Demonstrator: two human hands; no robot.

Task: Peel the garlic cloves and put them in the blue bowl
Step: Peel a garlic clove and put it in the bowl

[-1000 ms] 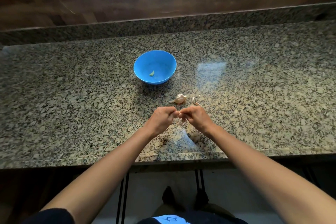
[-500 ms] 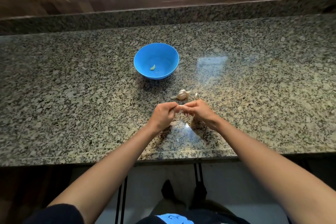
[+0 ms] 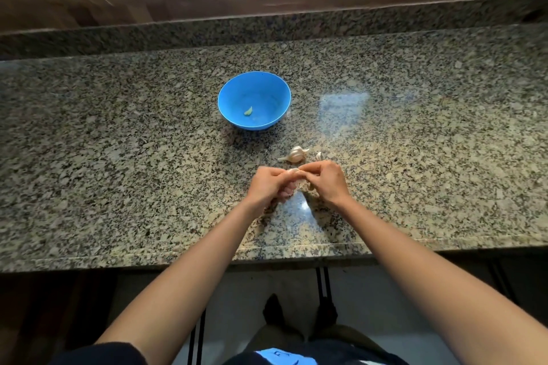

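The blue bowl [image 3: 225, 98] stands on the granite counter [image 3: 118, 172] and holds one peeled, pale green clove [image 3: 248, 111]. A partly broken garlic bulb [image 3: 296, 154] lies in front of the bowl, with a loose unpeeled clove [image 3: 319, 155] just to its right. Below them my left hand [image 3: 271, 185] and my right hand [image 3: 324, 179] meet fingertip to fingertip, both pinching a small garlic clove [image 3: 293, 171], which is mostly hidden by the fingers.
A raised granite backsplash [image 3: 267, 29] runs along the counter's far side under a wooden wall. The counter's front edge [image 3: 267, 249] lies close under my forearms. A bright window reflection [image 3: 341, 104] sits right of the bowl.
Both hands stay joined on the clove, with small shifts of the fingers. The camera has tilted, so the bowl and garlic appear slightly higher in view.
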